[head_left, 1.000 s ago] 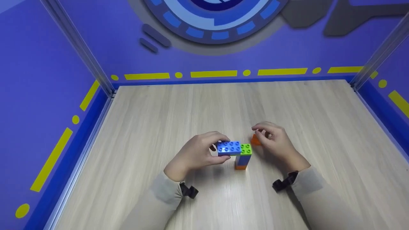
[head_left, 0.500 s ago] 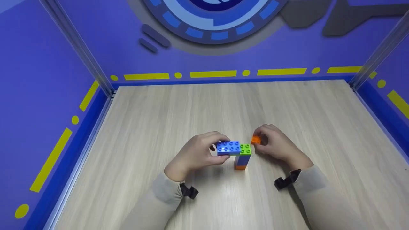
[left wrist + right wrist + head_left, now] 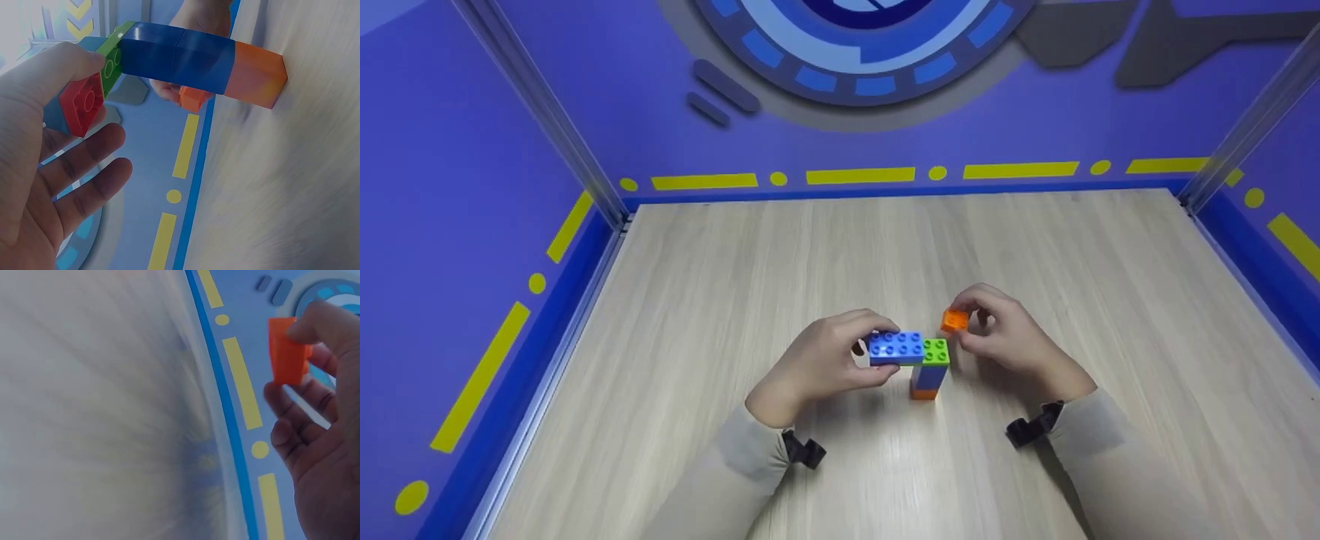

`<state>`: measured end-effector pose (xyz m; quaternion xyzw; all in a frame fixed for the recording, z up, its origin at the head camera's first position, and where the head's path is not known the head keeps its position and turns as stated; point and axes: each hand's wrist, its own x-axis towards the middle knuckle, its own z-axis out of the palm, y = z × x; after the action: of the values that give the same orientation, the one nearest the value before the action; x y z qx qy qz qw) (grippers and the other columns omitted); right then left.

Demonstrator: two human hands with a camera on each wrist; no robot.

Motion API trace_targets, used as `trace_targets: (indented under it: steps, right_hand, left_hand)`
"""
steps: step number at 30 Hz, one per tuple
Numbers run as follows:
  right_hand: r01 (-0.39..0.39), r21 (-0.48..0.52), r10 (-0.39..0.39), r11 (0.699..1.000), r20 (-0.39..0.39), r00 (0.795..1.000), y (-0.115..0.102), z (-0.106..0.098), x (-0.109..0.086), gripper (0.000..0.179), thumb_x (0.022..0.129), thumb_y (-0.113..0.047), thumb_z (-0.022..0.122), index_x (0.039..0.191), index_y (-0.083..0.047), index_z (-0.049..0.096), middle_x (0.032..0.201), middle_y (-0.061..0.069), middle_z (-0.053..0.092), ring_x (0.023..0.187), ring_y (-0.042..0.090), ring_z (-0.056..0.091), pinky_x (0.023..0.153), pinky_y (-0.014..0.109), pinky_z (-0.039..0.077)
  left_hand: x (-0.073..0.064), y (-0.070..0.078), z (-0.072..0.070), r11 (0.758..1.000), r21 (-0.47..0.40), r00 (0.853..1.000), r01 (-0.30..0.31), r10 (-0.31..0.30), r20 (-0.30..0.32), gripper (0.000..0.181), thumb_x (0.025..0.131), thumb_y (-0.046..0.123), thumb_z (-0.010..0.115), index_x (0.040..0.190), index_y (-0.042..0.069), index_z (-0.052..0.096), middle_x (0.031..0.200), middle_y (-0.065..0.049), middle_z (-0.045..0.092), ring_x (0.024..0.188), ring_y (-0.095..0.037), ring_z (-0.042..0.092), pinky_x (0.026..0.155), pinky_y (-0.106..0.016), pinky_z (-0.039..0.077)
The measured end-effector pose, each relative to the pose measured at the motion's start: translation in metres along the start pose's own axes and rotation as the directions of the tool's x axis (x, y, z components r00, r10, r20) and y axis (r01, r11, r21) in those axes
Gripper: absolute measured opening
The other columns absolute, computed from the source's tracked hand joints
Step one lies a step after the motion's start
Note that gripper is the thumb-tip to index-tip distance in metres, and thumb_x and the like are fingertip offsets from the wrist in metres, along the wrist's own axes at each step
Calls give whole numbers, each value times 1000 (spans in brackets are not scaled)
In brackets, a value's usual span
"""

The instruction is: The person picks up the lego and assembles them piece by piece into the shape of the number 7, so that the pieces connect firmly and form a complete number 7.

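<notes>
My left hand (image 3: 817,360) grips the overhanging end of a toy brick build, thumb in front and fingers behind. A blue eight-stud brick (image 3: 896,348) tops that end, beside a green piece (image 3: 936,350) with bare studs. In the left wrist view a red brick (image 3: 85,106) shows its hollow underside by the thumb. Below the green piece, two blue bricks (image 3: 177,55) and an orange brick (image 3: 256,74) form an upright column standing on the table. My right hand (image 3: 1005,330) pinches a small loose orange brick (image 3: 955,321) between thumb and fingers, just behind and right of the column.
The pale wooden tabletop (image 3: 750,262) lies under both hands. Blue panels with yellow marks (image 3: 862,175) close off the back and both sides. A dark camera mount sits on each wrist, the left one (image 3: 804,450) low over the table.
The right hand has closed its fingers on the small orange brick and brought it up and slightly left, toward the column. The left hand and the build have stayed in place.
</notes>
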<state>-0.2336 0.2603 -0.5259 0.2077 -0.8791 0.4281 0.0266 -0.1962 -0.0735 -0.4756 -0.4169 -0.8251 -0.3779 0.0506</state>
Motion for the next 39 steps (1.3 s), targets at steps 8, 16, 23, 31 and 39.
trace_targets:
  steps: [8,16,23,31,39]
  right_hand:
    - [23,313,-8,949,-51,999,-15,-7,-3,32,93,9,82,122,2,72,119,4,73,102,18,63,90,22,51]
    - [154,505,-148,849,-52,988,-30,-12,-7,33,89,22,76,120,16,65,121,0,73,113,12,69,100,19,58]
    - [249,509,-304,824,27,952,-48,-13,-10,35,88,21,77,121,11,69,122,4,72,111,15,66,96,22,58]
    - [270,438,-353,858,119,928,-54,-10,-8,35,90,13,80,122,1,74,121,6,73,107,18,62,90,28,53]
    - [179,785,-387,593,83,918,-37,21,-9,33,100,14,69,129,-1,72,131,-1,70,119,14,63,106,24,59]
  left_hand:
    - [0,-2,1,999,-33,1000,19,-19,2,39,95,20,91,129,8,75,113,-7,80,93,-16,70,83,-44,68]
    - [0,-4,3,985,-146,995,94,-90,33,39,94,19,91,127,6,74,113,-9,79,96,-17,70,83,-48,69]
    - [1,-11,10,924,-321,978,208,-196,69,39,92,19,93,125,9,75,117,-8,75,100,-12,66,86,-43,67]
    - [2,-13,11,903,-364,974,227,-217,68,39,92,21,94,124,10,75,114,-7,74,98,-11,66,87,-57,66]
    - [0,-10,15,884,-393,966,254,-252,59,38,92,17,93,124,8,74,114,-7,72,92,-9,63,82,-35,62]
